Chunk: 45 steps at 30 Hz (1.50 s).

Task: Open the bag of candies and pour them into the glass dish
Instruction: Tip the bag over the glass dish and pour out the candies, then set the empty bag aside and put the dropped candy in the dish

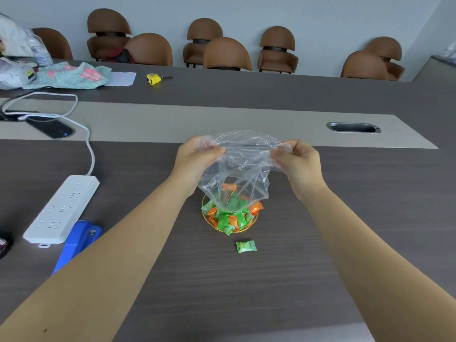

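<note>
A clear plastic bag hangs upside down over the glass dish, its mouth down among the candies. My left hand grips one upper corner of the bag and my right hand grips the other. Green and orange wrapped candies are heaped in the gold-rimmed dish, and a few show through the bag's lower part. One green candy lies alone on the dark table in front of the dish.
A white power strip and a blue stapler lie at the left. A phone with cables, a yellow tape measure and cloth bags sit further back. A cable slot is at the right; brown chairs line the wall.
</note>
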Motion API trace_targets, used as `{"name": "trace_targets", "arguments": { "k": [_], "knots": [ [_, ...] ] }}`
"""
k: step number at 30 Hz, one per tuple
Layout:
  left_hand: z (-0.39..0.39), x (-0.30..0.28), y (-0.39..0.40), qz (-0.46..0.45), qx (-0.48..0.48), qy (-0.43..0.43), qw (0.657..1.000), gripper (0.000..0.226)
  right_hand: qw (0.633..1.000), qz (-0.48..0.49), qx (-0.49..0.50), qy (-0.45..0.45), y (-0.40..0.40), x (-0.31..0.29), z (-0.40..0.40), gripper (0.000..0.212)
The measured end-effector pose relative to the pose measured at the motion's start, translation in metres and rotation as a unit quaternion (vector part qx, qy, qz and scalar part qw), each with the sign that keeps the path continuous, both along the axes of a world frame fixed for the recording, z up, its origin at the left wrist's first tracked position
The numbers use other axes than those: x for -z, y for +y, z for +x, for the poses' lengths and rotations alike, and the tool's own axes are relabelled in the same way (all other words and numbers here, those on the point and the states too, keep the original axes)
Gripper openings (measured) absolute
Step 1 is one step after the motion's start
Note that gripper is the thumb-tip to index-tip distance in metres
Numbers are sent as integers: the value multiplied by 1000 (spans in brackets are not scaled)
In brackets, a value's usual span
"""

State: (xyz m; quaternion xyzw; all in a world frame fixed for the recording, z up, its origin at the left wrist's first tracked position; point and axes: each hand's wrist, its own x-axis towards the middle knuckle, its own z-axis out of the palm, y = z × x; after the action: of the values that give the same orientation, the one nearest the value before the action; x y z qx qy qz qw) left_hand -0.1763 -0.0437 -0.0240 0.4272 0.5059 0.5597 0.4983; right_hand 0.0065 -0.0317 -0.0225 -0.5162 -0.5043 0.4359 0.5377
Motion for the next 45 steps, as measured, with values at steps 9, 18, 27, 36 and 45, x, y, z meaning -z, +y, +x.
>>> {"name": "trace_targets", "arguments": {
  "k": [9, 18, 27, 36, 45],
  "knots": [
    [30, -15, 5, 23, 45, -38, 998, 13, 999, 11, 29, 28, -7, -20, 30, 20],
    [117, 51, 12, -49, 71, 16, 996, 14, 996, -31, 65, -56, -6, 30, 124, 32],
    [200, 159, -16, -168, 120, 210, 956, 51, 919, -251, 22, -304, -20, 147, 213, 43],
    [216, 180, -30, -102, 272, 597, 748, 77, 823, -317, -125, -455, -24, 161, 227, 42],
    [153, 150, -58, -55, 247, 576, 777, 70, 850, -150, -60, -502, -40, 134, 181, 52]
  ]
}}
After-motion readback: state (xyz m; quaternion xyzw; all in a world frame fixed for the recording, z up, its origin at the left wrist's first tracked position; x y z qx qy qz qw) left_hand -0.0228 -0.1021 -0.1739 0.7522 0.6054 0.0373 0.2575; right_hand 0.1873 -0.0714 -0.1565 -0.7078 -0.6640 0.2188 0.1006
